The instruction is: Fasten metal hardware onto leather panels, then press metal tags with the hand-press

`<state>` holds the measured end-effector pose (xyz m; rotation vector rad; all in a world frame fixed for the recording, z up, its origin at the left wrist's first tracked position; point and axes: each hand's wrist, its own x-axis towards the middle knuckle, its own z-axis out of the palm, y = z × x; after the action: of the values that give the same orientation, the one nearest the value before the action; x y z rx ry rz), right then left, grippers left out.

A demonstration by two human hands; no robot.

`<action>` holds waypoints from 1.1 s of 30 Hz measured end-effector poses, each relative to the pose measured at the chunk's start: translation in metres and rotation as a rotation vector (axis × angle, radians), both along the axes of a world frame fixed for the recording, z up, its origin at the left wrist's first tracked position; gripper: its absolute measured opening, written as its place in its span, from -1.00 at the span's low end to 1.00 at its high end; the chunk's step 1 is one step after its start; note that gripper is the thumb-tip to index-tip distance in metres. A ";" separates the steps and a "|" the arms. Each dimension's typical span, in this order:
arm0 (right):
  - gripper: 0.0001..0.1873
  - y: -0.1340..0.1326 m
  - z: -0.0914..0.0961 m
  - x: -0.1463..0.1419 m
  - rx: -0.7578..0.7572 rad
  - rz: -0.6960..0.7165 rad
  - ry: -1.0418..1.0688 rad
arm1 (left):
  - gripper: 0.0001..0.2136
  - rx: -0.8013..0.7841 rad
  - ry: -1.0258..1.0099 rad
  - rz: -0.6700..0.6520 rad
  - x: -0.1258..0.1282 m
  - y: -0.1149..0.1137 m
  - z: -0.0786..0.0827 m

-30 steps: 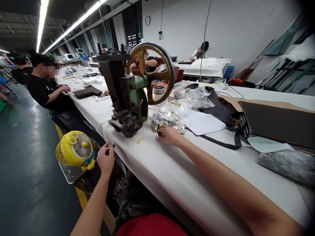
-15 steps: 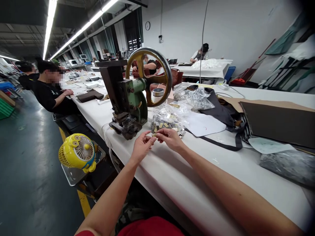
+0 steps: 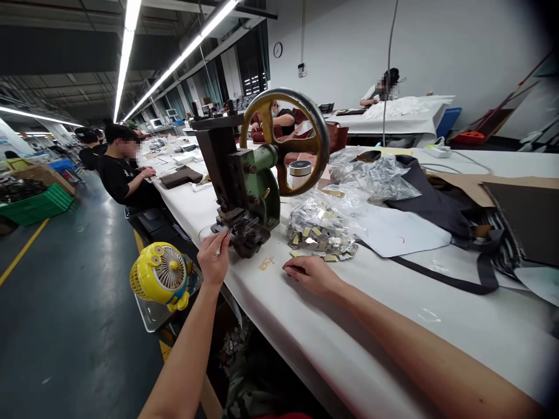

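My left hand (image 3: 213,259) is closed in a pinch at the base of a green and black hand press (image 3: 251,195). Its fingertips are beside the press's lower tooling; what they pinch is too small to make out. My right hand (image 3: 312,273) lies on the white table, fingers curled together, with no object showing in them. Between the hands, a few small gold-coloured pieces (image 3: 265,263) lie on the cloth. Just behind my right hand sits a clear plastic bag (image 3: 323,224) of many small metal pieces, some with yellowish faces.
The press's large handwheel (image 3: 322,139) rises over the table. A yellow fan (image 3: 161,273) stands on a metal tray at left. White paper (image 3: 393,230), a dark strap (image 3: 441,282) and dark sheets (image 3: 524,221) lie to the right. A seated co-worker (image 3: 120,169) is farther left.
My hands have parted from a pinch together by the bag. The left has moved left to the press base, the right down onto the table. The view has turned left.
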<state>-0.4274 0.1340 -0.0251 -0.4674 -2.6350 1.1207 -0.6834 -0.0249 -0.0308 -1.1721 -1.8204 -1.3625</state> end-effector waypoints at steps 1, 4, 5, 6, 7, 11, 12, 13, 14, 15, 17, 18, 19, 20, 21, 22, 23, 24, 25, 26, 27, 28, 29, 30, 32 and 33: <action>-0.68 0.000 0.001 -0.001 0.004 -0.004 -0.003 | -0.77 -0.006 0.023 -0.003 -0.011 0.005 -0.001; -0.68 0.002 0.001 -0.002 -0.006 -0.004 -0.004 | -0.79 -0.025 0.038 -0.021 -0.028 0.021 -0.003; -0.68 0.002 0.000 -0.002 -0.014 -0.003 -0.004 | -0.79 -0.037 0.030 -0.016 -0.030 0.026 -0.002; -0.68 0.003 -0.001 -0.002 -0.021 0.000 -0.007 | -0.79 -0.049 0.018 -0.008 -0.030 0.029 -0.001; -0.68 0.004 -0.001 -0.002 -0.025 0.001 -0.010 | -0.79 -0.063 0.005 -0.002 -0.030 0.032 -0.001; -0.69 0.005 -0.002 -0.002 -0.017 -0.005 -0.021 | -0.73 -0.121 -0.014 -0.052 -0.027 0.034 -0.003; -0.68 0.005 -0.002 -0.003 -0.016 -0.004 -0.022 | -0.70 -0.144 -0.013 -0.076 -0.027 0.033 -0.005; -0.68 0.005 -0.002 -0.003 -0.017 -0.004 -0.022 | -0.68 -0.169 -0.014 -0.095 -0.027 0.031 -0.008; -0.68 0.005 -0.002 -0.003 -0.020 0.000 -0.021 | -0.65 -0.198 -0.014 -0.109 -0.027 0.030 -0.011; -0.68 0.006 -0.002 -0.003 -0.022 0.002 -0.019 | -0.62 -0.228 -0.012 -0.116 -0.028 0.028 -0.013; -0.68 0.006 -0.002 -0.003 -0.019 0.005 -0.015 | -0.59 -0.297 0.010 -0.112 -0.033 0.024 -0.014; -0.68 0.006 -0.002 -0.003 -0.016 0.005 -0.015 | -0.59 -0.340 0.033 -0.111 -0.037 0.022 -0.012; -0.68 0.006 -0.002 -0.003 -0.013 0.004 -0.016 | -0.60 -0.392 0.066 -0.114 -0.042 0.020 -0.008; -0.69 0.006 -0.002 -0.003 -0.011 0.004 -0.017 | -0.61 -0.449 0.106 -0.119 -0.049 0.018 -0.003; -0.69 0.006 -0.002 -0.002 -0.011 0.003 -0.016 | -0.62 -0.506 0.154 -0.128 -0.056 0.016 0.004; -0.69 0.006 -0.002 -0.002 -0.013 0.005 -0.016 | -0.63 -0.558 0.205 -0.140 -0.063 0.014 0.010; -0.68 0.006 -0.002 -0.002 -0.015 0.007 -0.016 | -0.64 -0.602 0.256 -0.151 -0.069 0.013 0.017; -0.68 0.006 -0.001 -0.002 -0.015 0.009 -0.018 | -0.64 -0.638 0.303 -0.159 -0.074 0.011 0.022; -0.68 0.006 -0.001 -0.001 -0.013 0.012 -0.021 | -0.64 -0.665 0.339 -0.165 -0.077 0.010 0.027; -0.68 0.006 0.000 -0.001 -0.010 0.012 -0.025 | -0.63 -0.685 0.362 -0.169 -0.079 0.009 0.030; -0.67 0.006 0.000 -0.001 -0.005 0.010 -0.028 | -0.61 -0.701 0.372 -0.173 -0.079 0.008 0.031; -0.67 0.006 0.001 -0.001 -0.001 0.009 -0.029 | -0.59 -0.713 0.368 -0.177 -0.077 0.008 0.031; -0.67 0.007 0.002 -0.002 0.003 0.005 -0.028 | -0.57 -0.721 0.353 -0.181 -0.074 0.008 0.030; -0.67 0.007 0.003 -0.002 0.005 0.003 -0.025 | -0.56 -0.727 0.332 -0.184 -0.070 0.008 0.029; -0.67 0.008 0.004 -0.003 0.004 0.002 -0.023 | -0.53 -0.725 0.287 -0.184 -0.063 0.010 0.024; -0.67 0.008 0.005 -0.003 -0.001 0.003 -0.028 | -0.53 -0.710 0.265 -0.177 -0.059 0.012 0.022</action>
<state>-0.4308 0.1416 -0.0204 -0.4829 -2.6601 1.1239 -0.7423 -0.0129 -0.0092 -1.8019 -2.0938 -0.5845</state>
